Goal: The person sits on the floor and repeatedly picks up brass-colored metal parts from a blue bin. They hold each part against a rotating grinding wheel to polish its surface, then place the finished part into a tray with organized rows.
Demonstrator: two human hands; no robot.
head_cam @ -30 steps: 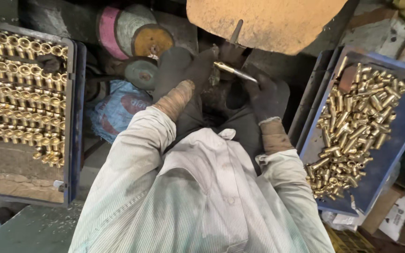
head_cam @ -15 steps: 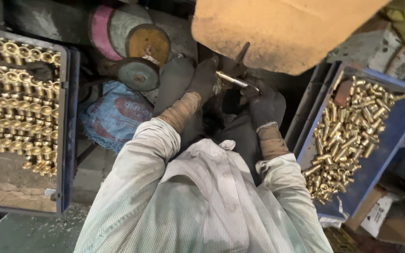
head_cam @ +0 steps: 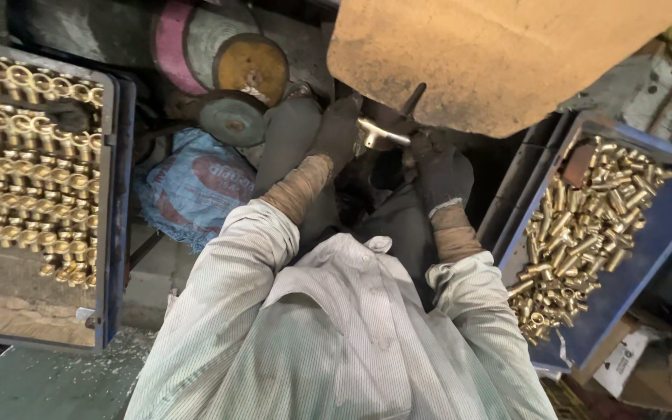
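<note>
Both my hands wear dark gloves. My left hand (head_cam: 334, 134) and my right hand (head_cam: 441, 173) grip a shiny brass fitting (head_cam: 380, 134) between them, one at each end. The fitting sits just under the lower edge of a big tan buffing wheel (head_cam: 499, 54). A thin dark rod (head_cam: 413, 99) rises from the fitting toward the wheel. My pale striped sleeves and shirt fill the lower middle of the view.
A blue crate (head_cam: 110, 202) at left holds several brass fittings set in neat rows. Another blue crate (head_cam: 647, 249) at right holds a loose heap of brass parts. Round metal discs (head_cam: 252, 68) and a blue printed sack (head_cam: 196, 187) lie behind my left arm.
The view has shifted, so the wheel looks larger and closer. My hands stay on the fitting and have moved a little lower in the picture.
</note>
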